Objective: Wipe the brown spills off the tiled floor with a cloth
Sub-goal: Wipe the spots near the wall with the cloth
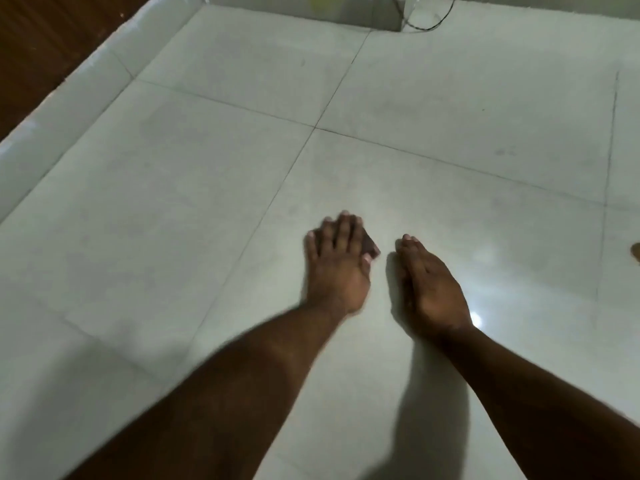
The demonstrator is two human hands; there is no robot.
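I am in the wiping step. My left hand (334,263) lies flat on the floor (450,109), fingers stretched out, pressing down on a small dark cloth (370,244). Only a little corner of the cloth peeks out from under my fingers on the right side. The hand looks a bit blurry, so I think it is rubbing, but I cannot be sure. I cannot tell if my thumb is tucked around the cloth or just lying on it.

My right hand (429,282) rests flat on the floor just beside the left one, fingers straight and together. It holds nothing. I think it is there to prop me up.

I cannot see any brown spill near my hands. The tiles there look pale and shiny. Far off at the right edge there is a small brown spot (635,252), cut off by the edge of the view. It may be a spill, but I cannot tell for sure.

Next, I think I should slide the cloth over to that brown spot, press down well, and rub until the tile is clean. I would also look around for more spots.
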